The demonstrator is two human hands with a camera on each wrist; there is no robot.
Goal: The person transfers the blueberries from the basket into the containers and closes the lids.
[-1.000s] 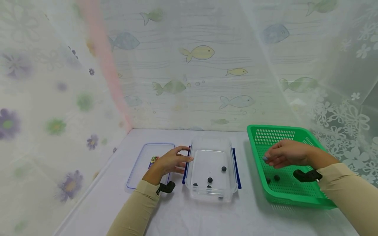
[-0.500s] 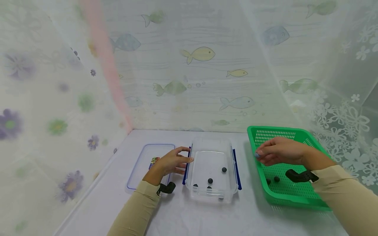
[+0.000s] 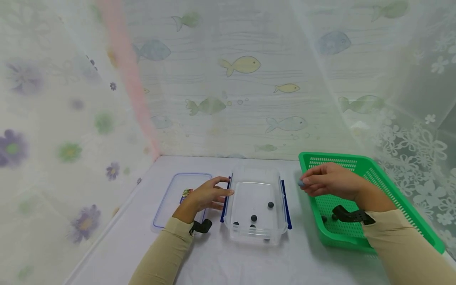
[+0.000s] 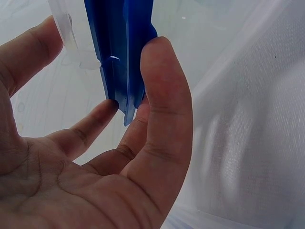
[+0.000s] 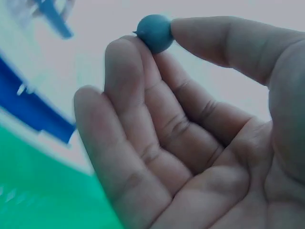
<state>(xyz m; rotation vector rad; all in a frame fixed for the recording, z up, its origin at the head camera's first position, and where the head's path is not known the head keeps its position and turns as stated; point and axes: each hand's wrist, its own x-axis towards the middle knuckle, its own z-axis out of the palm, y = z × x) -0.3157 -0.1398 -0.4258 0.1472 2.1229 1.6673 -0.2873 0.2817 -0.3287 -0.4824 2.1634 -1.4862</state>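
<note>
My right hand [image 3: 333,180] pinches a small blue ball [image 5: 155,33] between thumb and fingertips, just over the left rim of the green basket [image 3: 343,242]. In the right wrist view a tiny pointed tip sticks out of the ball's side. My left hand [image 3: 208,196] holds the left side of a clear plastic container [image 3: 254,191], thumb at its rim. Up close in the left wrist view, its fingers lie around the blue side latch [image 4: 119,52]. Several dark balls [image 3: 270,204] lie in the container, mostly toward the near end.
Dark balls [image 3: 323,219] rest on the basket floor, partly under the right wrist. A clear lid [image 3: 165,202] with a blue edge and a coloured label lies left of the container, partly behind the left hand. A fish-printed curtain [image 3: 246,87] hangs behind the white table.
My right hand has moved left with the ball, from over the basket's inside to its left rim. My left hand and the container have stayed in place.
</note>
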